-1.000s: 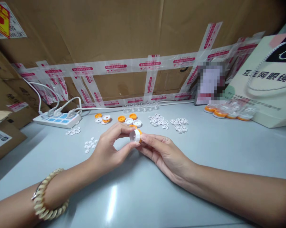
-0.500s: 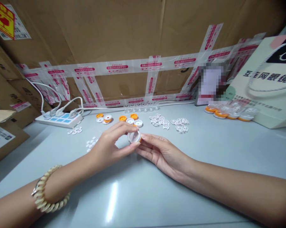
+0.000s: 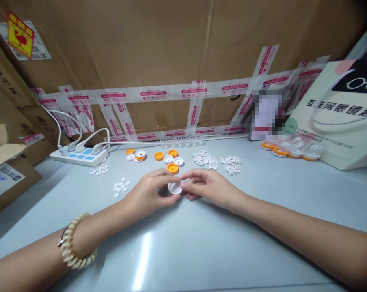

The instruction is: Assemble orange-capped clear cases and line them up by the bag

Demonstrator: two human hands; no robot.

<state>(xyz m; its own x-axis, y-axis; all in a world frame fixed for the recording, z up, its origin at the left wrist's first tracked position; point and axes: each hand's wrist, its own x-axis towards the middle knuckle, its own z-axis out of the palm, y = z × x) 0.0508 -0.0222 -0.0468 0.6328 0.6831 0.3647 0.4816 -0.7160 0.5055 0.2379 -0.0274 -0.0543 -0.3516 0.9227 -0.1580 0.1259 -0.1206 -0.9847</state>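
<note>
Both hands meet over the middle of the grey table (image 3: 183, 243). My left hand (image 3: 150, 192) pinches a small white round cap (image 3: 174, 187) between thumb and fingers, low against the tabletop. My right hand (image 3: 206, 186) is curled with its fingertips pressed on the same cap from the right. An orange cap (image 3: 172, 167) lies just behind the hands. Behind it lie more orange and white caps (image 3: 168, 156), and two heaps of small white plastic pieces (image 3: 215, 159).
A white power strip (image 3: 80, 155) with plugged cables sits at the back left, small white discs (image 3: 121, 186) near it. Clear vials (image 3: 181, 142) line the taped cardboard wall. Orange-based parts in plastic (image 3: 290, 148) and a paper bag (image 3: 338, 113) stand right. A cardboard box (image 3: 7, 174) is left.
Both hands lowered toward the table with the white cap. The right hand turned from palm-up to fingers curled down on the cap. The orange part no longer shows in the hands.
</note>
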